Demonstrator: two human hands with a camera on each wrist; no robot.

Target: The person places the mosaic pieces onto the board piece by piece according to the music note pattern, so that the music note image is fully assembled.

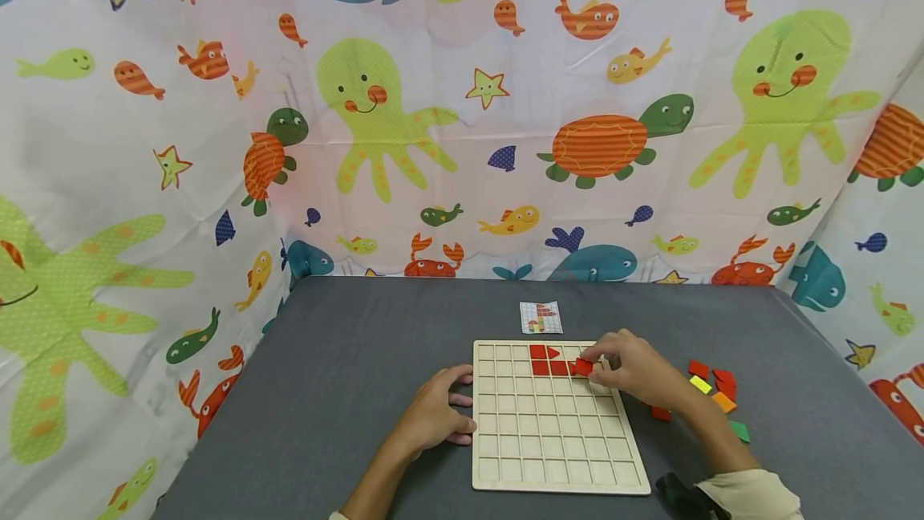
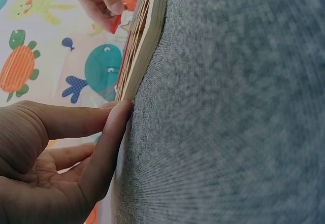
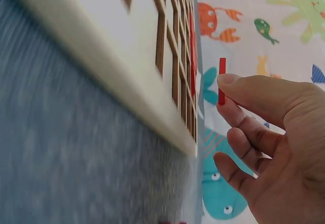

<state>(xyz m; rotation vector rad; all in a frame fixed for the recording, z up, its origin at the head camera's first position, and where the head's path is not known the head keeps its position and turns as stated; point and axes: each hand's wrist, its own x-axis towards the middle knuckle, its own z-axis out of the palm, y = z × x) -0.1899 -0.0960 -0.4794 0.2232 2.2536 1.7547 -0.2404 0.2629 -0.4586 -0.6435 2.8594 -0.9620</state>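
A wooden grid board (image 1: pixel 549 448) lies flat on the dark grey table. Red tiles, squares (image 1: pixel 559 368) and a triangle (image 1: pixel 553 352), sit in cells of its two far rows. Between thumb and fingertips my right hand (image 1: pixel 635 366) pinches a red tile (image 3: pixel 222 82), held just over the board's far right part; it looks thin and edge-on in the right wrist view. My left hand (image 1: pixel 436 412) rests against the board's left edge, fingertips touching the rim (image 2: pixel 144 49) and the fingers spread along it. Part of the far right corner is hidden behind my right hand.
Beyond the board lies a small printed card (image 1: pixel 541 318) with a coloured grid pattern. Loose red, yellow (image 1: pixel 700 384), orange (image 1: pixel 724 402) and green (image 1: pixel 739 431) tiles are scattered right of the board, near my right forearm. A sea-animal curtain (image 1: pixel 462 135) encloses the table.
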